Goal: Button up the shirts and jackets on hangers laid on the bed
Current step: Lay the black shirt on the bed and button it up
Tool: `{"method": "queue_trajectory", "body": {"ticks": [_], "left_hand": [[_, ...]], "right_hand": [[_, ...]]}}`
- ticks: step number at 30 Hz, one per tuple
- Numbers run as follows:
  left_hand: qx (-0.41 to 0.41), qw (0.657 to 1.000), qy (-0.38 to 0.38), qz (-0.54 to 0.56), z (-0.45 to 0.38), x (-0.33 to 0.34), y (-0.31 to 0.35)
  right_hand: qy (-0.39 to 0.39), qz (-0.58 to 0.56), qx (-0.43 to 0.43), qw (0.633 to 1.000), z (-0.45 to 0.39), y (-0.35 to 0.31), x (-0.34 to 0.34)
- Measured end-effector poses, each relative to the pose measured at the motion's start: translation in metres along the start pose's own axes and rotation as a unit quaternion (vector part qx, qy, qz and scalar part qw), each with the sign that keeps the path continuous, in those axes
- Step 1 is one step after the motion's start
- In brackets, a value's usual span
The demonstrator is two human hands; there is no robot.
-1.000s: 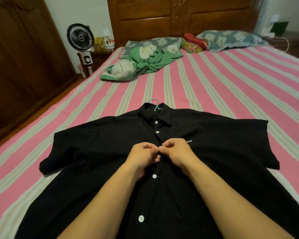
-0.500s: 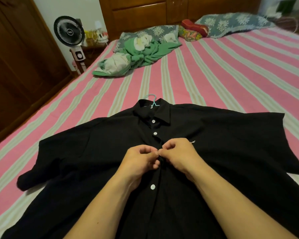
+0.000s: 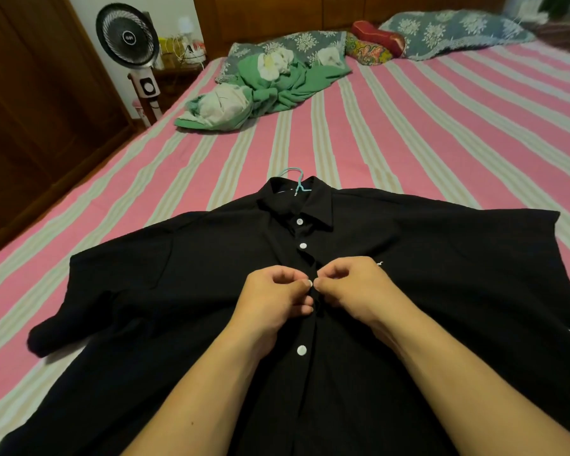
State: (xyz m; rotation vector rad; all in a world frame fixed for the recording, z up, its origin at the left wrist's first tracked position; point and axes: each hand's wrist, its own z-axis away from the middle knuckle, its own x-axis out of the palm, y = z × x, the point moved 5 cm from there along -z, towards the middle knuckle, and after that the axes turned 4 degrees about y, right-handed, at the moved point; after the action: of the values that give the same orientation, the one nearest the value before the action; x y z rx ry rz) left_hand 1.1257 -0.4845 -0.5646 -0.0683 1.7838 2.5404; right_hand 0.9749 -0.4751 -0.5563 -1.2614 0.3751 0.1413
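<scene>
From my remote seat I logged: one crumpled green cloth (image 3: 277,90) with white patches near the bed's far left; two blue floral pillows (image 3: 454,31) at the headboard; a red bolster (image 3: 377,39) between them; a black standing fan (image 3: 128,36) beside a wooden wardrobe (image 3: 30,110).

Shirt on the bed, both hands meeting at its middle

The shirt (image 3: 185,291) lies flat on the near part of the bed (image 3: 441,153), its collar pointing away, and the hanger (image 3: 295,182) hook pokes out beyond the collar. The left hand (image 3: 273,301) and right hand (image 3: 352,284) meet on its placket, between the buttons. A crumpled cloth (image 3: 270,90) lies further back left, before the pillows (image 3: 448,31). The fan (image 3: 127,36) stands left of the bed.
</scene>
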Motion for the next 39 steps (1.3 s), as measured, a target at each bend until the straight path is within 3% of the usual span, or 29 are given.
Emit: {"method": "queue_trajectory", "body": {"ticks": [6, 11, 18, 24, 28, 39], "left_hand": [[-0.03, 0.999, -0.041, 0.009, 0.001, 0.0, 0.0], [-0.053, 0.996, -0.063, 0.028, 0.001, -0.002, 0.001], [-0.048, 0.997, -0.053, 0.018, 0.002, -0.001, 0.002], [-0.02, 0.999, -0.031, 0.024, 0.005, -0.001, 0.004], [0.0, 1.0, 0.004, 0.015, 0.003, -0.005, 0.003], [0.104, 0.99, 0.024, -0.092, 0.005, -0.008, 0.013]], "right_hand": [[-0.098, -0.092, 0.017, 0.991, 0.002, -0.001, -0.002], [-0.069, -0.079, -0.04, 0.994, 0.003, -0.004, 0.001], [-0.007, 0.03, -0.1, 0.995, -0.002, -0.005, 0.007], [0.0, 0.031, -0.087, 0.996, -0.002, -0.002, 0.006], [-0.014, -0.035, -0.048, 0.998, -0.002, 0.002, 0.004], [-0.024, -0.043, -0.054, 0.997, 0.0, -0.001, 0.004]]}}
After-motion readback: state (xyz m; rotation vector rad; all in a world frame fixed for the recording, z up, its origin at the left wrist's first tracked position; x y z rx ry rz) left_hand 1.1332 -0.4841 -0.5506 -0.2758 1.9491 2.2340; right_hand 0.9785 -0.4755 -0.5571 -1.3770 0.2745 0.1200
